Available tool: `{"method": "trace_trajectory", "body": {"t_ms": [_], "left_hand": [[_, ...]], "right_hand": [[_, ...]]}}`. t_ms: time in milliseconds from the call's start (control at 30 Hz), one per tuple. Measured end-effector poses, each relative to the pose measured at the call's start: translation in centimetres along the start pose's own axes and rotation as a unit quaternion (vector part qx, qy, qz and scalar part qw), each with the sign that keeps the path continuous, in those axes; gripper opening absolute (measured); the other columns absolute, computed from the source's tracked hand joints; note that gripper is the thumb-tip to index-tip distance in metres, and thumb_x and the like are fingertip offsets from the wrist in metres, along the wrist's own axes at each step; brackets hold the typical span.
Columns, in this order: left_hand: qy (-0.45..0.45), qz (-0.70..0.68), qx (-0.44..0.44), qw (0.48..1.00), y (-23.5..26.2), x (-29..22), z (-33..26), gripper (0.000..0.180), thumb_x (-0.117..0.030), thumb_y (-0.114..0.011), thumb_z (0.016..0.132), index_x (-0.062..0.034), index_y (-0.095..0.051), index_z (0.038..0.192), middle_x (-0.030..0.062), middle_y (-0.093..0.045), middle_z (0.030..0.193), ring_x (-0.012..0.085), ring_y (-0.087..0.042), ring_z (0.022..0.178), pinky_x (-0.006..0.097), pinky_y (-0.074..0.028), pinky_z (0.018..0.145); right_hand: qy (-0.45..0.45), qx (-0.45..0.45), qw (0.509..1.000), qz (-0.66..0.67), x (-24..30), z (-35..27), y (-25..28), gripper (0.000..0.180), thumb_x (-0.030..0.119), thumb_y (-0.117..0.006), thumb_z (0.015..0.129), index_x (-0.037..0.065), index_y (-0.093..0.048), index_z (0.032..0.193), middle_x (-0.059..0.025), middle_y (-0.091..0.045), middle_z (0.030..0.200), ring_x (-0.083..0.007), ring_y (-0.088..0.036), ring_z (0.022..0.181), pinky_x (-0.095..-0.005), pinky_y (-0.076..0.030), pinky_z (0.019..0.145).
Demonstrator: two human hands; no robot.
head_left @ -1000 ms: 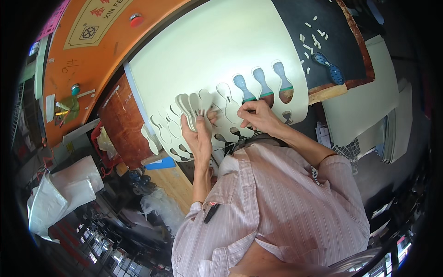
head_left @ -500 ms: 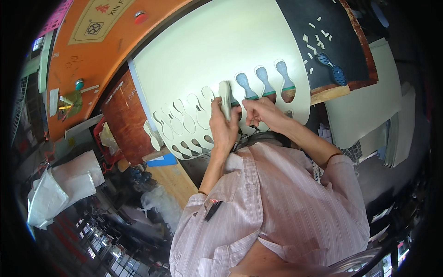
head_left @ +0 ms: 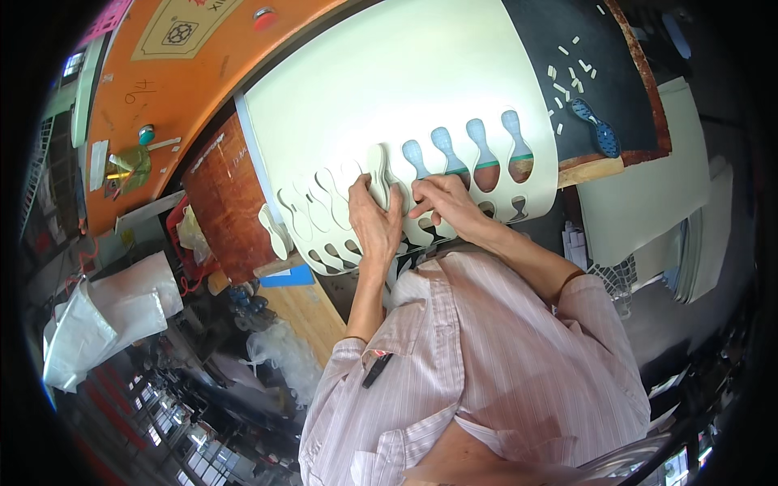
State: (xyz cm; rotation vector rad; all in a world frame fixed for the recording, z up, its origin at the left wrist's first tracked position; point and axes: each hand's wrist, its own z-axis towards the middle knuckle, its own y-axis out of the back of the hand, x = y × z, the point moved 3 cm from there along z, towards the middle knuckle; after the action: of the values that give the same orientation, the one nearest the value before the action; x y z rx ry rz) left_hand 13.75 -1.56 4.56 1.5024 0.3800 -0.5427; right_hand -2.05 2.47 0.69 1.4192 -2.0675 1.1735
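My left hand grips a small stack of white shoe insoles, held upright just above a large white sheet. Along the sheet's near part run insole-shaped cut-outs. On the right, several are open holes showing blue and reddish-brown beneath. To the left of the stack, cut insole pieces still sit in the sheet. My right hand is close to the stack's right, over the sheet's holes. Its fingers are bent and apart, with nothing visible in them.
A dark board at the right carries small white scraps and a blue patterned sole-shaped piece. More insoles lie at the sheet's left edge. An orange machine panel with buttons stands far left. White sheets hang at the right.
My left hand has moved slightly left with the insole stack. My right hand has shifted left along the row, and one more blue-backed hole is uncovered. The view has turned a little.
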Motion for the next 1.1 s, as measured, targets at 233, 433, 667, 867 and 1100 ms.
{"method": "trace_trajectory", "body": {"t_ms": [233,433,667,867,1100], "left_hand": [[0.016,-0.051,0.071,0.996,0.8,0.2,0.0,0.056,-0.026,-0.074,0.095,0.0146,-0.055,0.13,0.03,-0.063,0.114,0.0442,-0.064,0.106,0.049,-0.051,0.092],[0.038,-0.112,0.118,0.986,0.2,1.4,1.1,0.045,-0.023,-0.074,0.095,0.011,-0.063,0.123,0.0199,-0.071,0.099,0.0316,-0.07,0.09,0.041,-0.055,0.081],[0.257,-0.604,0.122,0.744,4.1,6.4,1.7,0.043,-0.013,-0.071,0.098,0.0018,-0.059,0.136,0.0099,-0.074,0.113,0.0172,-0.072,0.098,0.033,-0.06,0.091],[0.231,-0.654,0.17,0.7,3.9,5.3,0.8,0.041,-0.007,-0.07,0.097,0.0008,-0.058,0.136,0.0095,-0.071,0.123,0.0163,-0.069,0.11,0.033,-0.058,0.097],[0.262,-0.664,0.159,0.682,4.3,6.1,-0.4,0.038,-0.003,-0.069,0.097,0.001,-0.06,0.134,0.0091,-0.071,0.124,0.0154,-0.069,0.109,0.031,-0.057,0.096]], "right_hand": [[-0.005,-0.002,0.996,0.094,-1.9,-0.1,-1.1,0.046,0.038,-0.061,0.103,0.002,-0.065,0.074,-0.008,-0.065,0.079,-0.0159,-0.067,0.068,-0.0263,-0.041,0.05],[-0.046,0.029,0.995,0.078,-1.2,0.1,-1.0,0.057,0.042,-0.059,0.105,0.004,-0.061,0.062,-0.0126,-0.069,0.082,-0.0184,-0.066,0.066,-0.0289,-0.044,0.055],[0.308,-0.162,0.875,-0.336,3.8,-4.6,-4.7,0.017,0.011,-0.073,0.093,-0.001,-0.069,0.105,-0.0134,-0.069,0.107,-0.0222,-0.072,0.078,-0.0349,-0.057,0.07],[0.444,-0.074,0.778,-0.438,5.8,-1.7,-9.0,0.032,0.008,-0.077,0.086,0.003,-0.071,0.117,-0.0083,-0.067,0.115,-0.027,-0.068,0.102,-0.0378,-0.057,0.079],[0.388,-0.056,0.843,-0.368,3.9,-0.5,-9.3,0.028,0.006,-0.075,0.088,0.001,-0.072,0.116,-0.0116,-0.067,0.115,-0.028,-0.068,0.096,-0.0378,-0.057,0.08]]}}
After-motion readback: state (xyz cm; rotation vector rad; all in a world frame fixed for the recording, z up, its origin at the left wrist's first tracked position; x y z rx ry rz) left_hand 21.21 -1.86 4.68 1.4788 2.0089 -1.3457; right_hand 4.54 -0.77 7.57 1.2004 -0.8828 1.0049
